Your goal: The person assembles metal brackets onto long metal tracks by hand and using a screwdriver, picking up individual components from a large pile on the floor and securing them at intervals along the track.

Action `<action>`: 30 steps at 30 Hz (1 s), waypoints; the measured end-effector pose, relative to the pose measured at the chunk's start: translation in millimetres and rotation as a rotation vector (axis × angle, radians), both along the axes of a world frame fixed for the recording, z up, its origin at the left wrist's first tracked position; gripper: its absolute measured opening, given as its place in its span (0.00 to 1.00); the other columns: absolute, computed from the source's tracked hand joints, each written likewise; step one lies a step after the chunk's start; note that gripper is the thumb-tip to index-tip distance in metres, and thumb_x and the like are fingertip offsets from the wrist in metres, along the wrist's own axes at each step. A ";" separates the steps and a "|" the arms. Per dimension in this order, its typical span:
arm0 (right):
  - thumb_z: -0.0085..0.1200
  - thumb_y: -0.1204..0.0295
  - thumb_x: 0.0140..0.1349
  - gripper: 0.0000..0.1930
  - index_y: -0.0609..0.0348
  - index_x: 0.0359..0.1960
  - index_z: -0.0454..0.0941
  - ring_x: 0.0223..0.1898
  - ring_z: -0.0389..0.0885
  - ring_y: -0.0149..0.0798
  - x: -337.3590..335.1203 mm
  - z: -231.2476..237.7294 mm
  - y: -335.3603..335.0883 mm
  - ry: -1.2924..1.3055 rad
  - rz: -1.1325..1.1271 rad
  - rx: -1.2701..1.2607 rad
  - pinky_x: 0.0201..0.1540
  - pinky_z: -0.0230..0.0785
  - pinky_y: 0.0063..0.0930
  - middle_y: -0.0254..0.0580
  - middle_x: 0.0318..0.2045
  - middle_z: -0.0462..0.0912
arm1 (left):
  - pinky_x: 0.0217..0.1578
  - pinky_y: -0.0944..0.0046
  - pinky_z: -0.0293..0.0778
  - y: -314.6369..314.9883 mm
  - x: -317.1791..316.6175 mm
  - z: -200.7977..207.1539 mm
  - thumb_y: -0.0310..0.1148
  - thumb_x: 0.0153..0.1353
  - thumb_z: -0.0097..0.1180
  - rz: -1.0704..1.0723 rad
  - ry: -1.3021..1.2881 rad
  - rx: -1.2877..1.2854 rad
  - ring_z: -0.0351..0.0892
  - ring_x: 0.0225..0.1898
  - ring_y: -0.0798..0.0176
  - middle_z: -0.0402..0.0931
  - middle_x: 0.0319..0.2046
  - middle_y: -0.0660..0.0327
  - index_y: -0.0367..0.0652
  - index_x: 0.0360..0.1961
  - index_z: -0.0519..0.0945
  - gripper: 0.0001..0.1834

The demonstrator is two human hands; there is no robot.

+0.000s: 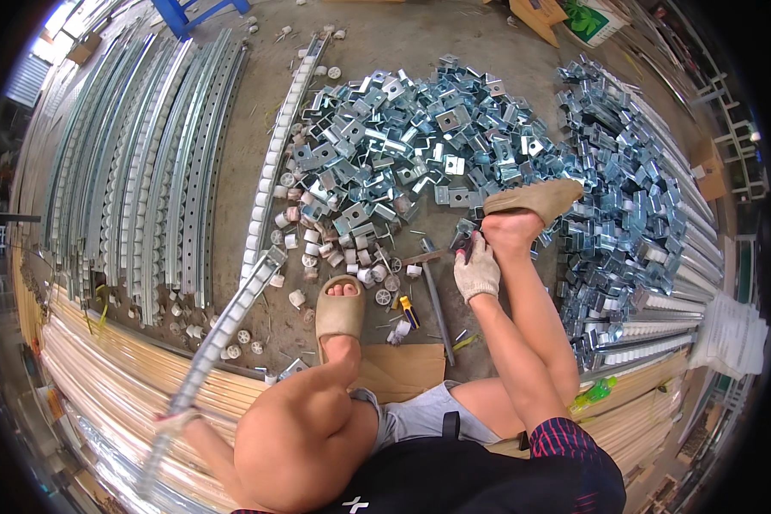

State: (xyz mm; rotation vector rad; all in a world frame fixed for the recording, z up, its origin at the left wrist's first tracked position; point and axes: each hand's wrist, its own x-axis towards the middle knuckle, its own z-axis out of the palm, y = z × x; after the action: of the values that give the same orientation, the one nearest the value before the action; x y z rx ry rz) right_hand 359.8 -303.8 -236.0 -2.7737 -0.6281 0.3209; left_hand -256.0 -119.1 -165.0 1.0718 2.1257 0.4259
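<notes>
Left hand [177, 420]: wrapped round silver roller-lined metal rail [223, 330], lower left | white-gloved right hand [477, 272]: grip unclear | crowding floor between feet: grey-handled hammer [437, 304], loose white rollers [379, 272] | beyond: bluish metal bracket heap [437, 128]

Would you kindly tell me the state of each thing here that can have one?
Held rail: fitted with white rollers, blurred toward its near end.
Left hand: gloved, closed around the rail.
Right hand: gloved, fingers bent; its grip is unclear.
Hammer: lying on the floor.
Yellow-and-black tool: lying on the floor.
Metal brackets: loose, heaped.
Loose wheels: scattered.
Sandals: worn.
</notes>
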 end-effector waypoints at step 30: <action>0.55 0.64 0.69 0.15 0.54 0.53 0.79 0.54 0.84 0.59 91.7 -13.7 166.2 -0.010 0.056 0.247 0.56 0.75 0.49 0.57 0.49 0.84 | 0.46 0.57 0.80 30.6 103.3 -9.1 0.49 0.49 0.70 -1.318 0.145 -0.380 0.85 0.43 0.53 0.85 0.42 0.51 0.41 0.59 0.80 0.37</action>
State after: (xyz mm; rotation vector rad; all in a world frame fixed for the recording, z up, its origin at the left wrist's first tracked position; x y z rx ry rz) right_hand 451.4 -137.7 -249.7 -2.5274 -0.6983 0.2243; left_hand -152.7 -88.5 -174.1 1.9530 1.1053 -0.6602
